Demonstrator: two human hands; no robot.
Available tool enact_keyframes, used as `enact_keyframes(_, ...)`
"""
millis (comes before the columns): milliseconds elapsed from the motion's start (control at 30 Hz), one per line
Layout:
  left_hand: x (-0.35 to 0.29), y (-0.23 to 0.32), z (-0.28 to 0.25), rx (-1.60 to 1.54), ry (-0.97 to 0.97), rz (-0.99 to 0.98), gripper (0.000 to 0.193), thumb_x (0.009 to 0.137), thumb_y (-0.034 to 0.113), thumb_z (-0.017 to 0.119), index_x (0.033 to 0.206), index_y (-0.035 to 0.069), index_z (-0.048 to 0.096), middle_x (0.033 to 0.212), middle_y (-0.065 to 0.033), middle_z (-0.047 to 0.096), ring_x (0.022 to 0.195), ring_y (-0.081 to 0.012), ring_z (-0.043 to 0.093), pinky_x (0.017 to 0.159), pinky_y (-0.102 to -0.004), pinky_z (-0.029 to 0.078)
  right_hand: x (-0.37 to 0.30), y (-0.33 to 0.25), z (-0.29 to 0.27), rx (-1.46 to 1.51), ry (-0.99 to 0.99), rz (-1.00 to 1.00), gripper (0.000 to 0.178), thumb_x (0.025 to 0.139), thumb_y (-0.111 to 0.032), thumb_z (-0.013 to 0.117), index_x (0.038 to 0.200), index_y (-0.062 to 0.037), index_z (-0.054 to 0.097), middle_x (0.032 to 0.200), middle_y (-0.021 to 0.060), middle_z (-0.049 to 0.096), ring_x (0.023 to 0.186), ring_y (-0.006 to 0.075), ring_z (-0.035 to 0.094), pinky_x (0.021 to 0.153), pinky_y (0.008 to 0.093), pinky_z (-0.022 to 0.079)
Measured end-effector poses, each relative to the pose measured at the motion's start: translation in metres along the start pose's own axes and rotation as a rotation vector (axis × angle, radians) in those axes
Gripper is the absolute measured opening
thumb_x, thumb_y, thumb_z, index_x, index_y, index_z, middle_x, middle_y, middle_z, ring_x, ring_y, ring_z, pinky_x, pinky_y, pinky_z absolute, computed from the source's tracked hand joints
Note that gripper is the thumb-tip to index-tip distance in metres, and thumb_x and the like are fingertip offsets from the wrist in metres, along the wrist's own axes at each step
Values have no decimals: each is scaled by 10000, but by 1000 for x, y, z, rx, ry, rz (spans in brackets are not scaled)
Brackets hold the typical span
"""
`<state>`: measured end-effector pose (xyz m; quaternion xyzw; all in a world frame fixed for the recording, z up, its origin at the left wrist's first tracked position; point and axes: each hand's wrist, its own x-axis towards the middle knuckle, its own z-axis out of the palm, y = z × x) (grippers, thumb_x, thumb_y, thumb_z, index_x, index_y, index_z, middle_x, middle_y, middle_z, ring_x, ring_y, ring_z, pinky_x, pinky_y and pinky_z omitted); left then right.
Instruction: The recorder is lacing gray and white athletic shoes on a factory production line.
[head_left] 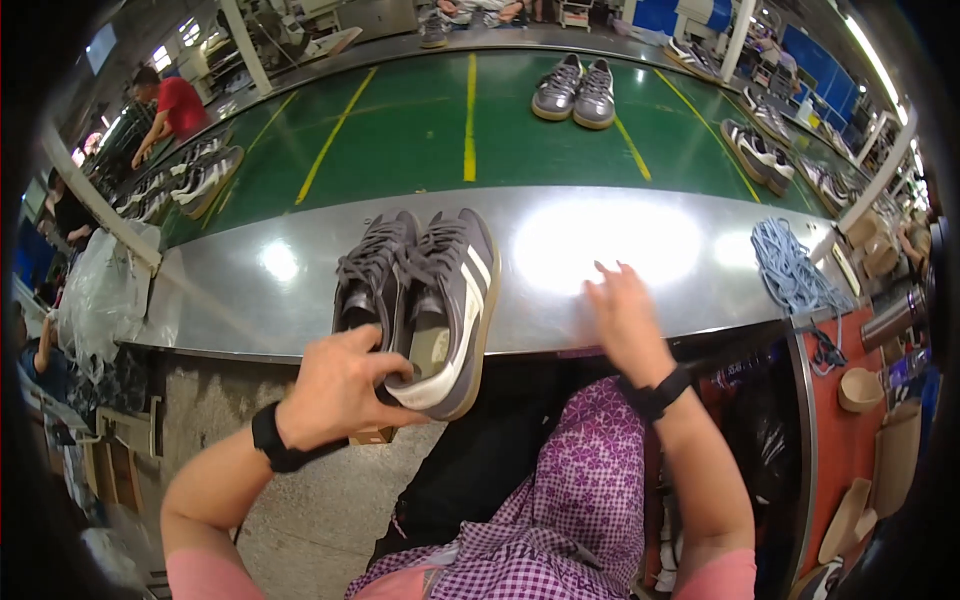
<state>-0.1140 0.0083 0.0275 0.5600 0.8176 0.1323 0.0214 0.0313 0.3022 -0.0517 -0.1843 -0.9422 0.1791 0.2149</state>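
Note:
A pair of dark grey sneakers [462, 290] with pale stripes, dark laces and gum-coloured soles stands side by side at the front edge of the metal table [270, 310]. Their toes point away from me and their heels reach past the edge. My left hand [345, 385] grips them at the heels, thumb and fingers around the backs. To the right, my right hand [625, 315] is over the shiny metal surface, apart from the shoes. It is slightly blurred, with the fingers stretched out and nothing visible in them.
Beyond the table runs a green conveyor belt [400, 140] with yellow lines. It carries another grey pair [575, 92] and more shoes [757, 155] at the right. Blue laces [795, 265] lie bundled at the table's right end. A person in a red shirt [180, 110] bends at the far left.

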Motion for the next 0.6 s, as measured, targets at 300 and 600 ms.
enact_keyframes(300,132,-102,-31,234,247,-21,529,656,423,807,1037,78,682,963,-130,654,825,-312,635,736,-388,502,-4,63,9,-386,163,206,453,900,-381,544,1271,-123,556,1351,170,494,1270,401,390,1082,500,268)
enact_keyframes(600,170,-67,21,30,482,314,595,775,163,700,1330,105,495,1307,-182,509,1232,-311,459,1073,-414,332,-6,69,10,-393,157,207,481,892,-390,556,1293,-125,551,1359,179,485,1265,395,392,1077,490,272)
